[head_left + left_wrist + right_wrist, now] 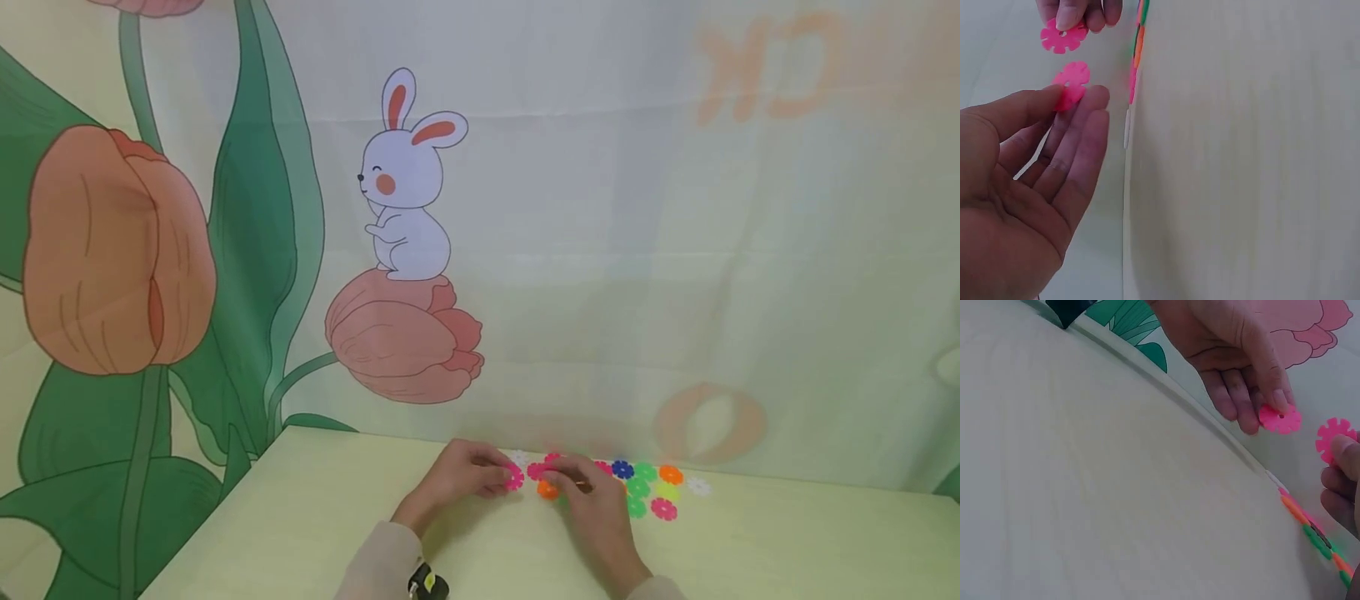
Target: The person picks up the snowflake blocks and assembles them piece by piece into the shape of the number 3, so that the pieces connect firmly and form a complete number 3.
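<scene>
My left hand (pixel 465 471) pinches a pink notched flower disc (pixel 1079 70) between thumb and fingertips, holding it up on edge. A second pink flower disc (pixel 1327 432) is pinched by the thumb and fingers of my right hand (pixel 596 504). The two discs face each other with a small gap between them, raised over the table in both wrist views. Under and beside the right hand lie an orange disc (pixel 547 490) and other flat discs, partly hidden by it. A white disc (pixel 520 457) lies just beyond the left hand's disc.
To the right of the right hand several discs lie flat on the pale table (pixel 300 517): blue (pixel 622 469), green (pixel 638 487), orange (pixel 671 475), yellow (pixel 667 492), pink (pixel 663 509) and white (pixel 699 486). A printed curtain (pixel 570 250) hangs behind the table's far edge.
</scene>
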Demonstrator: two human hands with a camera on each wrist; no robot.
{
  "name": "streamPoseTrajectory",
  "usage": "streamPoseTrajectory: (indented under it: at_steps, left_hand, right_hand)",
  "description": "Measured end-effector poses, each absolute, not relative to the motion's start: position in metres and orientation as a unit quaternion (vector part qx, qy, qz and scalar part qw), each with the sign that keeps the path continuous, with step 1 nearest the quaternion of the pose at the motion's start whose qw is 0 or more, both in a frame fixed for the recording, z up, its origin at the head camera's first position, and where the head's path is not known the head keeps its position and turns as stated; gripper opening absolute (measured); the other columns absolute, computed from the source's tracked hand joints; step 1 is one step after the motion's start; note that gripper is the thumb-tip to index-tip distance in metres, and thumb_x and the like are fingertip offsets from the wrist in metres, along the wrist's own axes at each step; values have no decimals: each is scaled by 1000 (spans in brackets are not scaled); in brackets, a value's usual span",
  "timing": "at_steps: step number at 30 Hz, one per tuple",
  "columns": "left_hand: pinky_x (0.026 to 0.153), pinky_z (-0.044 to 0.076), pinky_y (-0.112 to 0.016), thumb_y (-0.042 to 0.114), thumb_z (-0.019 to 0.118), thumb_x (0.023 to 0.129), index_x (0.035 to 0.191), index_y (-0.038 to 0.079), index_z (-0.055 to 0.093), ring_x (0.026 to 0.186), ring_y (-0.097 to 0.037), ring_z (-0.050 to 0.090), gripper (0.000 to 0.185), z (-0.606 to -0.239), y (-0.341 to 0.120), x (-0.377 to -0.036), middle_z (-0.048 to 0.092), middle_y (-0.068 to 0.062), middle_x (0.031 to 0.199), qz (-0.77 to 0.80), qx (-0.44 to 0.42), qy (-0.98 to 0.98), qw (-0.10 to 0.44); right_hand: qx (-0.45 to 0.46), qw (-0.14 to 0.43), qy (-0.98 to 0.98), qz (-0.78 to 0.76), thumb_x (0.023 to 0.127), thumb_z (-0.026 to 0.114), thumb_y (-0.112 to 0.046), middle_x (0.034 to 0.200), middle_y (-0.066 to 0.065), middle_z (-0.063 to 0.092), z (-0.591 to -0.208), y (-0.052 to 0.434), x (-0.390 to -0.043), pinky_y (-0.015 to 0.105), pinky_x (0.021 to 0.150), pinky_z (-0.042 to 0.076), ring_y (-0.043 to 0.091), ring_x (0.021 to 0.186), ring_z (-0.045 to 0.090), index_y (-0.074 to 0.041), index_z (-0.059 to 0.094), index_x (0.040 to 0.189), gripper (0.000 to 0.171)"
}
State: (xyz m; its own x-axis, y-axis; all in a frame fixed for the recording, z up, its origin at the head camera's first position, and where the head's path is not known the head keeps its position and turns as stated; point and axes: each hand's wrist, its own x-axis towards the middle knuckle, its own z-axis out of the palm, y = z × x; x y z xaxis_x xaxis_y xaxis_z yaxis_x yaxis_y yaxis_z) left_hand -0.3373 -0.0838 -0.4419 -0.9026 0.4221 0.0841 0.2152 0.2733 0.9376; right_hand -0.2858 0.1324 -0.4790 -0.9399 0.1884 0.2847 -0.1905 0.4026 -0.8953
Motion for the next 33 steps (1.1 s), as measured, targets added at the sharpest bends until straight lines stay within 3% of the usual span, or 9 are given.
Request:
streamPoseTrajectory:
  at_steps: [4, 11, 18, 33]
  left_hand:
    - [76, 67, -41, 7, 76, 98, 109, -1, 81, 80, -28, 77, 14, -437, -86, -329, 77, -9, 91, 583, 195, 782, 99]
    - [81, 66, -41, 7, 74, 99, 122, -4, 77, 87, -27, 78, 26, -430, -84, -319, 78, -11, 107, 620, 194, 752, 115]
    - [80, 66, -38, 4, 78, 96, 113, -4, 78, 84, -22, 77, 20, -426, -77, -311, 78, -11, 97, 637, 194, 734, 133]
    - [77, 66, -37, 2, 76, 97, 111, -5, 78, 80, -22, 76, 16, -422, -71, -305, 77, -11, 99, 631, 185, 744, 119]
  right_hand:
    - [-7, 175, -824, 539, 99, 78, -19, 104, -9, 77, -478, 131, -280, 32, 89, 57, 15, 97, 70, -20, 78, 112, 12]
    - [20, 174, -819, 546, 98, 78, -13, 103, -7, 77, -478, 132, -268, 20, 90, 57, 14, 99, 72, -15, 75, 112, 14]
    - [23, 196, -811, 551, 98, 78, -12, 106, -6, 77, -480, 135, -259, 21, 89, 59, 12, 98, 73, -16, 75, 109, 12]
    - [19, 192, -802, 565, 100, 75, -11, 108, -3, 77, -477, 132, -255, 29, 93, 61, 14, 98, 74, -14, 73, 110, 10]
